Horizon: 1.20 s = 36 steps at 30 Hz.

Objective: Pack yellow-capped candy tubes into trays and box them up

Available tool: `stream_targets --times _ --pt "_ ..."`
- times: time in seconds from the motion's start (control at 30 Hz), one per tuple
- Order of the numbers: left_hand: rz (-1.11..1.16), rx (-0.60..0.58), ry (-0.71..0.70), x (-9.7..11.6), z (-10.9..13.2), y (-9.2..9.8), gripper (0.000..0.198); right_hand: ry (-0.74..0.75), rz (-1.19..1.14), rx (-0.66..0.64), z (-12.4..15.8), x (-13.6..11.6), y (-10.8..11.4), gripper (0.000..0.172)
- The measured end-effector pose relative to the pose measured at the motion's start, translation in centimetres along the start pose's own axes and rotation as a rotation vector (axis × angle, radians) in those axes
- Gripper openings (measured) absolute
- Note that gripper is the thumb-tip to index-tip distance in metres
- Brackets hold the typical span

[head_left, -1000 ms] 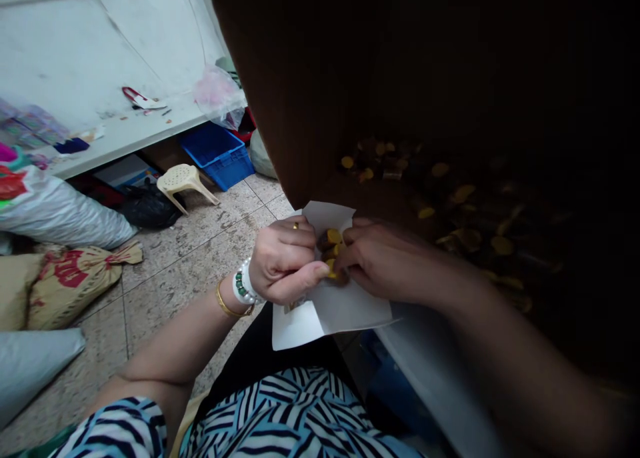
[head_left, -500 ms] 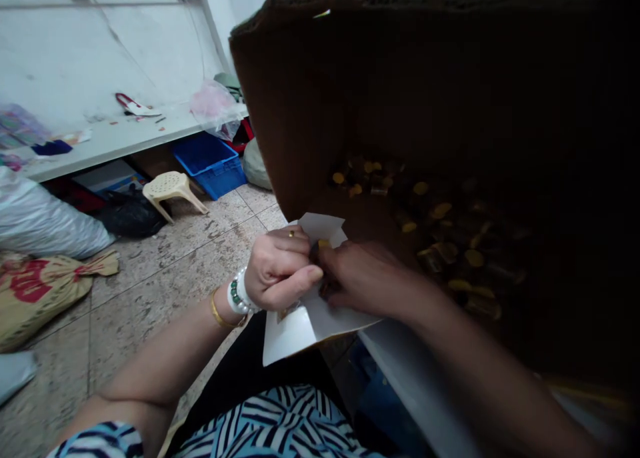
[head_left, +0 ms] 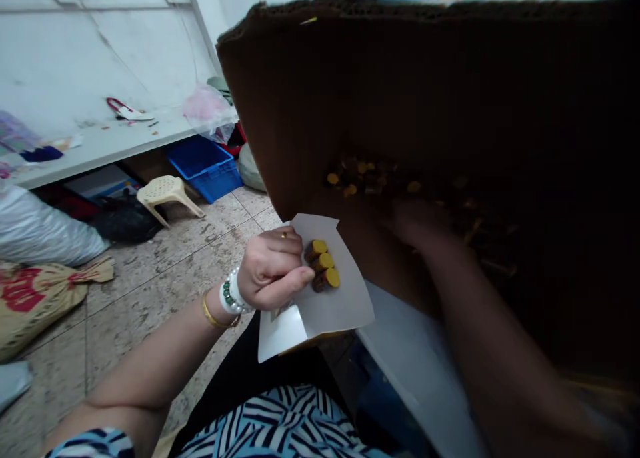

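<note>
My left hand [head_left: 273, 271] pinches the edge of a folded white paper sheet [head_left: 345, 298] above my lap. On the sheet, right beside my left thumb, lie three small dark cylinders with yellow ends [head_left: 321, 265], stacked in a slanting row. My right hand [head_left: 417, 225] is blurred and reaches into a brown cardboard box [head_left: 400, 91], over a loose heap of similar yellow-ended pieces [head_left: 370, 179]. The dim interior hides much of that heap, and my right fingers are hard to make out.
A white shelf [head_left: 100, 141] runs along the wall, holding a pink plastic bag [head_left: 207, 111]. Beneath it stand a blue plastic crate [head_left: 203, 168] and a small plastic stool [head_left: 165, 195]. Stuffed sacks [head_left: 30, 305] lie on the tiled floor [head_left: 165, 278] to the left.
My right hand has left the paper and moved into the box, uncovering the three pieces on the sheet. The view has shifted slightly, and the box's top edge shows more fully.
</note>
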<state>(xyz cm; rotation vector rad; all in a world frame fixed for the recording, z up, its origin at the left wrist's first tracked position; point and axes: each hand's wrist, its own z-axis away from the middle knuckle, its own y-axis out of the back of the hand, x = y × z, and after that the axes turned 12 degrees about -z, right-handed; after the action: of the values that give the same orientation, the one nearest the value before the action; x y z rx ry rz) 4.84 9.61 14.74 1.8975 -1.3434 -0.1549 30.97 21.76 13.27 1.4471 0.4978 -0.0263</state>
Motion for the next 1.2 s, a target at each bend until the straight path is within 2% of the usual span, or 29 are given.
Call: stream_targets --times 0.07,0.13,0.23,0.3,0.33,0.4,0.5,0.57,0.63,0.67,0.73,0.8,0.83,0.9,0.97,1.03,1.13,1.2 --pt "0.005 -0.007 0.002 0.0 -0.1 -0.1 0.034 0.038 -0.048 -0.09 -0.5 1.1 -0.6 0.035" --pt "0.011 -0.012 0.0 0.0 -0.1 -0.1 0.034 0.137 -0.114 -0.11 0.3 0.6 -0.2 0.032" --pt "0.014 -0.011 0.009 -0.2 0.0 0.0 0.035 0.469 -0.3 -0.141 3.4 -2.2 2.0 0.036" --pt "0.015 -0.005 0.017 -0.3 0.0 0.1 0.035 0.663 -0.393 -0.275 5.7 -4.7 3.3 0.037" --pt "0.017 -0.002 0.017 -0.4 0.0 0.1 0.034 0.699 -0.408 -0.373 6.7 -5.9 3.6 0.035" --pt "0.023 -0.007 0.005 -0.4 -0.1 0.0 0.034 0.651 -0.357 -0.539 7.9 -8.0 3.3 0.03" --pt "0.021 -0.044 -0.027 -0.1 -0.6 0.0 0.033 0.573 -0.179 -0.612 8.4 -10.0 1.7 0.02" --pt "0.006 -0.072 -0.049 0.2 -1.0 0.0 0.032 0.561 -0.097 -0.597 8.0 -10.3 1.2 0.021" --pt "-0.01 -0.087 -0.069 0.4 -1.2 -0.1 0.032 0.52 -0.124 -0.556 7.4 -9.5 1.8 0.027" --pt "-0.015 -0.093 -0.078 0.4 -1.2 -0.1 0.032 0.467 -0.14 -0.494 7.0 -8.7 2.4 0.03" --pt "-0.014 -0.101 -0.091 0.4 -1.3 -0.1 0.032 0.237 -0.091 -0.25 5.7 -6.3 3.8 0.035" --pt "-0.009 -0.106 -0.095 0.3 -1.2 -0.1 0.033 -0.101 0.04 0.031 3.7 -3.4 4.6 0.041" --pt "-0.009 -0.106 -0.093 0.3 -1.2 -0.1 0.033 -0.242 0.081 0.104 2.6 -1.8 4.6 0.045" --pt "-0.014 -0.101 -0.089 0.3 -1.2 -0.2 0.033 -0.391 0.09 0.128 0.4 0.9 3.8 0.05" --pt "-0.025 -0.098 -0.088 0.3 -1.1 -0.2 0.034 -0.4 0.051 0.092 -1.1 2.5 2.5 0.049" --pt "-0.041 -0.102 -0.085 0.4 -1.0 -0.3 0.034 -0.327 -0.007 0.055 -1.4 2.7 1.6 0.045" --pt "-0.057 -0.107 -0.07 0.5 -0.9 -0.2 0.034 -0.125 -0.135 0.023 0.0 0.8 1.6 0.042" --pt "-0.064 -0.107 -0.056 0.5 -0.9 -0.1 0.035 0.091 -0.283 -0.022 1.8 -1.3 2.4 0.041"
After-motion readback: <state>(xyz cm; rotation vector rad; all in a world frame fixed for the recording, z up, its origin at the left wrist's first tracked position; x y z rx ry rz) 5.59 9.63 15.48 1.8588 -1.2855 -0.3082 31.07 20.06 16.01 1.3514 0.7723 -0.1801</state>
